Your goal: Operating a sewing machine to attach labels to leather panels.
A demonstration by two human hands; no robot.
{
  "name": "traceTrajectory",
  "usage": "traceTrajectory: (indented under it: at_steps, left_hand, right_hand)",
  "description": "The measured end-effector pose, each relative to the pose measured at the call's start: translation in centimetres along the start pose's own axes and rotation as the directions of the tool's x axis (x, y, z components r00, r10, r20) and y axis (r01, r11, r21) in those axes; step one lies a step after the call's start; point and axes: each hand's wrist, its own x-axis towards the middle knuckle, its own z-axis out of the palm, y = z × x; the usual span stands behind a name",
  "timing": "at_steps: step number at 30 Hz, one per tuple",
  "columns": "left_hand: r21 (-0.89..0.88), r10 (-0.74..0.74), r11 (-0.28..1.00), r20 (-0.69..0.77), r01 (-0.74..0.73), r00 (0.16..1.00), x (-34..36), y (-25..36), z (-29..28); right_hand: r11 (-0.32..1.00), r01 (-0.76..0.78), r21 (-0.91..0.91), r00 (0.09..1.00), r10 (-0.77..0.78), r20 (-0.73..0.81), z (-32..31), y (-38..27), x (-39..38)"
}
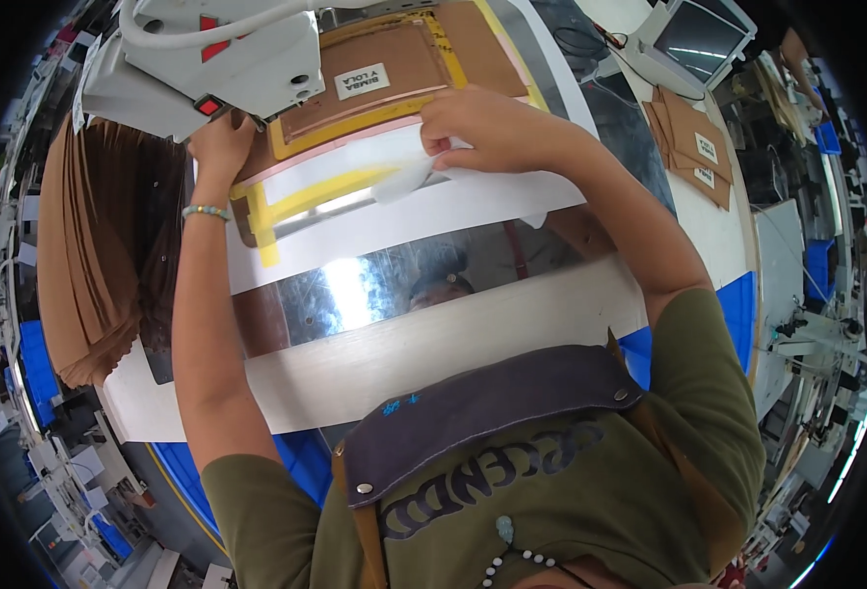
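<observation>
My right hand (487, 133) is closed, thumb against fingers, at the edge of a thin translucent film (406, 183) that curls up above a white sheet. Beneath it lies a template edged with yellow tape (330, 193). Just beyond, a brown panel (394, 54) with a small white label sits inside a yellow-bordered frame (355, 134). My left hand (222, 152) is at the frame's left end, just below the white machine head (208, 69) and its red button. Its fingertips are partly hidden, so I cannot tell whether it grips anything.
A tall stack of brown sheets (85, 265) stands at the left. Several brown labelled pieces (693, 147) lie on the right side of the table, near a monitor (703, 39). A shiny metal plate (384, 280) covers part of the table's near side.
</observation>
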Motion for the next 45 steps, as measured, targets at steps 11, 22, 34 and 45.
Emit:
traceTrajectory:
  at_steps: [11, 22, 34, 45]
  left_hand:
    - [-0.493, 0.007, 0.838, -0.418, -0.233, 0.908, -1.0, 8.2, 1.4]
    - [-0.162, 0.163, 0.952, -0.452, -0.26, 0.877, 0.3, 1.0, 4.3]
    - [-0.586, 0.038, 0.79, -0.248, -0.181, 0.968, 1.0, 7.6, 3.1]
    - [0.167, -0.206, 0.951, -0.285, 0.261, 0.936, -19.8, 2.3, -20.5]
  right_hand:
    - [0.95, 0.175, 0.258, 0.954, -0.098, -0.285, 0.4, 1.4, -1.4]
    - [0.918, 0.216, 0.332, 0.918, -0.076, -0.389, 0.7, 1.6, 0.0]
    - [0.937, 0.123, 0.328, 0.861, 0.063, -0.504, 1.3, 3.1, -0.7]
    - [0.914, 0.041, 0.403, 0.837, 0.189, -0.514, 1.9, 6.7, -1.4]
